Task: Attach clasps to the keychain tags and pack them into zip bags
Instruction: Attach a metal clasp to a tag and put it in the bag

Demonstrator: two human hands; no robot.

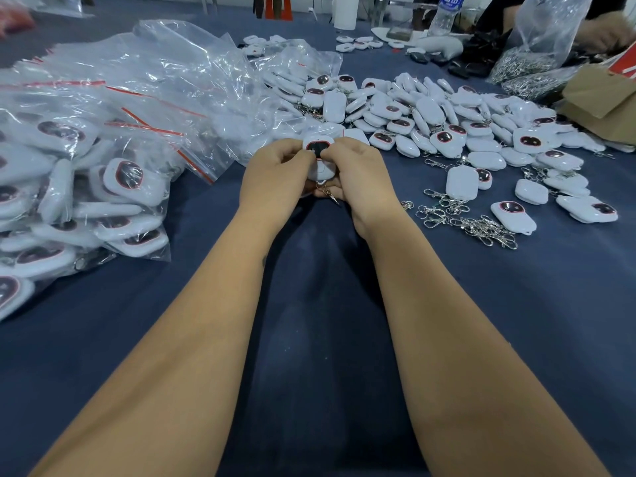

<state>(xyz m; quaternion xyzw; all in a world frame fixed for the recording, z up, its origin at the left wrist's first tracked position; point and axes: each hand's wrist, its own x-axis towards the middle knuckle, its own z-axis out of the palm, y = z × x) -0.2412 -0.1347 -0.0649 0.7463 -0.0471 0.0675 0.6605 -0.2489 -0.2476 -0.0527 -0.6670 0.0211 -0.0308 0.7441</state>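
Note:
A white keychain tag [319,156] with a dark red-rimmed window sits between both hands at the table's middle. My left hand [275,175] grips its left side with curled fingers. My right hand [358,175] pinches its top right and holds it from below. A metal clasp [328,193] hangs from the tag's bottom under my fingers. Loose silver clasps [468,223] lie in a small heap to the right. A big pile of white tags [447,125] spreads behind them. Filled zip bags [86,187] with red seals are stacked at the left.
Blue cloth covers the table [320,321]. Empty clear bags [179,74] lie at the back left. A brown cardboard box [605,101] stands at the right edge, with a bag of metal clasps [526,67] and a water bottle [447,15] beyond. Another person's hand [605,32] works far right.

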